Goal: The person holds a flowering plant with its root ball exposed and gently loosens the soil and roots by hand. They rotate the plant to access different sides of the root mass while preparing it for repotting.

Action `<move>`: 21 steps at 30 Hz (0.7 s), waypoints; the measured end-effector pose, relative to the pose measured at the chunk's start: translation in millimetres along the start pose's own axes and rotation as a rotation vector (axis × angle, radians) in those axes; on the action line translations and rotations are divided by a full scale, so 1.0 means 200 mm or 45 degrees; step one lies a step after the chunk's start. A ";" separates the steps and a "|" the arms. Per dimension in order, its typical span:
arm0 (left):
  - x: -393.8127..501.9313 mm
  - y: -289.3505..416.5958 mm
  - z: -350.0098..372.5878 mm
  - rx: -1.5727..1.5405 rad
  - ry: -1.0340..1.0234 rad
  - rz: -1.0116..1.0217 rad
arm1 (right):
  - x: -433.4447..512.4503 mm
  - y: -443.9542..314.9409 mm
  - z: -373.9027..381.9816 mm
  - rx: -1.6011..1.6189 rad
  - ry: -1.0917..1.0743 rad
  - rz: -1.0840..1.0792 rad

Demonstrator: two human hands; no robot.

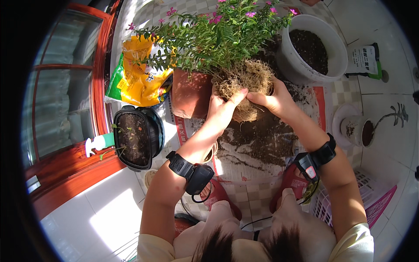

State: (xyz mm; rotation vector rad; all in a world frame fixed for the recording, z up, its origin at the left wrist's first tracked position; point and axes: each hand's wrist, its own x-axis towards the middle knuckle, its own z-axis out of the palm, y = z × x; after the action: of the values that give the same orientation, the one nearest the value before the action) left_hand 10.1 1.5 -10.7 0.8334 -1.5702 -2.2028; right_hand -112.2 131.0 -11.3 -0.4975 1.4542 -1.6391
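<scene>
Both hands hold the pale, matted root ball [253, 77] of a leafy plant [209, 42] with small pink flowers, its stems pointing away from me. My left hand [224, 106] grips the root ball's left side, and my right hand [275, 98] grips its right side. The two thumbs nearly meet over the roots. Loose soil [258, 140] covers the printed sheet [242, 175] below. A reddish-brown pot [191, 95] lies just left of my left hand. Beyond my right hand stands a white plastic pot [335, 62] with dark soil inside.
At the left are a yellow and green bag [139, 82], a black planter [155, 131] with seedlings and a spray bottle [104, 141] beside a red-framed glass door [98, 72]. To the right are a small potted plant [355, 129], a printed pouch [363, 60] and a plastic basket [356, 186].
</scene>
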 end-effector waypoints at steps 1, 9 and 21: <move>0.00 0.01 0.00 -0.009 -0.011 0.015 | 0.00 0.00 0.00 0.027 -0.013 -0.016; -0.02 0.08 -0.01 -0.081 -0.116 -0.110 | -0.03 -0.03 -0.03 -0.052 -0.041 -0.042; 0.03 0.10 -0.02 -0.166 -0.198 -0.121 | -0.02 -0.06 -0.02 0.044 0.049 0.077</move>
State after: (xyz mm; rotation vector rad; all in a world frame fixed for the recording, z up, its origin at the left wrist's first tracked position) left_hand 5.6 -11.6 5.3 0.7278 -1.4624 -2.4605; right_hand -116.3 136.3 -0.5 -0.4008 1.4526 -1.6310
